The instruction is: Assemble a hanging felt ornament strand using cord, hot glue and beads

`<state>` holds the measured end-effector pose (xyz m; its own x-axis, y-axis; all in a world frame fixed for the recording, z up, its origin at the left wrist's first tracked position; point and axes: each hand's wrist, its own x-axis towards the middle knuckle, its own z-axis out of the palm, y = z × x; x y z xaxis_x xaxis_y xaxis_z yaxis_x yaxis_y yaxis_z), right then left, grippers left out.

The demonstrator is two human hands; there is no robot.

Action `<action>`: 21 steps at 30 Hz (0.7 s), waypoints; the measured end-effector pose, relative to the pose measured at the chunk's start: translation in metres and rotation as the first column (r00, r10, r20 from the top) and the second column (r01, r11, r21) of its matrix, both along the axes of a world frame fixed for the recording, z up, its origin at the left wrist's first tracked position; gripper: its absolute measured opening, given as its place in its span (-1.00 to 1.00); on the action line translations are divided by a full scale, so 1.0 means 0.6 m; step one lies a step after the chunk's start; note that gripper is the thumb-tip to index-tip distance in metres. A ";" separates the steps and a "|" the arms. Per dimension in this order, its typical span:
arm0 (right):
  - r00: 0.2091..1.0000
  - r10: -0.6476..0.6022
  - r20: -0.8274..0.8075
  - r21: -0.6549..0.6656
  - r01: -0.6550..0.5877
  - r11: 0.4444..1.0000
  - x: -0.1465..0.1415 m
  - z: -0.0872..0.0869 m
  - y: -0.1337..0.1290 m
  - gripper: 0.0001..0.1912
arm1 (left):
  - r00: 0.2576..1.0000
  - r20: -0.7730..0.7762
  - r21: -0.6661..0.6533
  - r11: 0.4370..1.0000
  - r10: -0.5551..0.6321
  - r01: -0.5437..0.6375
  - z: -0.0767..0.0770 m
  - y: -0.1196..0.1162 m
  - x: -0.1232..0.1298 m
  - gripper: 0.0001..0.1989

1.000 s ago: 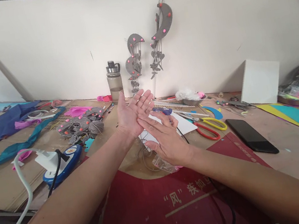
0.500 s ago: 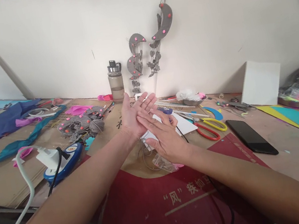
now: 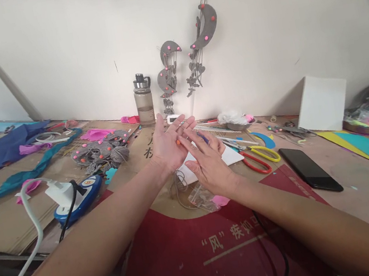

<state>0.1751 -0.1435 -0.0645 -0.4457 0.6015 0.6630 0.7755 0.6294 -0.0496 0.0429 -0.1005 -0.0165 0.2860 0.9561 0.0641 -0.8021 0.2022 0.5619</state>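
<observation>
My left hand is turned palm up with its fingers stretched out. A small orange ball shows at its palm, by the fingertips of my right hand. The right hand's fingers lie flat and extended over the left fingers. Below the hands are a white pad, a loop of grey string and a clear plastic bag with a pink piece beside it. To the right lie scissors with red and yellow handles.
A phone lies on the right. A water bottle stands by the wall, where grey moon-shaped hangings with pink dots hang. Grey yarn and a blue power strip are on the left. Red cardboard covers the near edge.
My right hand has shifted slightly right and back from the left palm. The orange ball, hidden before, now shows between the hands.
</observation>
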 end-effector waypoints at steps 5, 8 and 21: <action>0.999 0.044 0.019 0.011 -0.044 0.999 -0.003 -0.001 -0.004 -0.43 | 0.998 0.029 0.039 0.997 0.059 -0.061 -0.004 0.010 -0.006 -0.38; 0.999 0.043 0.020 0.015 -0.043 0.999 -0.006 0.001 -0.004 -0.43 | 1.000 0.013 0.010 1.000 0.023 -0.023 -0.006 0.007 -0.001 -0.38; 0.982 0.111 -0.153 0.029 -0.108 0.994 -0.006 0.008 0.001 -0.68 | 1.000 0.006 -0.020 1.000 -0.011 0.011 -0.024 0.006 0.012 -0.43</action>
<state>0.1718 -0.1431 -0.0596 -0.3994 0.5407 0.7403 0.6861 0.7119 -0.1498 0.0498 -0.0971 -0.0310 0.2962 0.9540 0.0465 -0.8031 0.2224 0.5527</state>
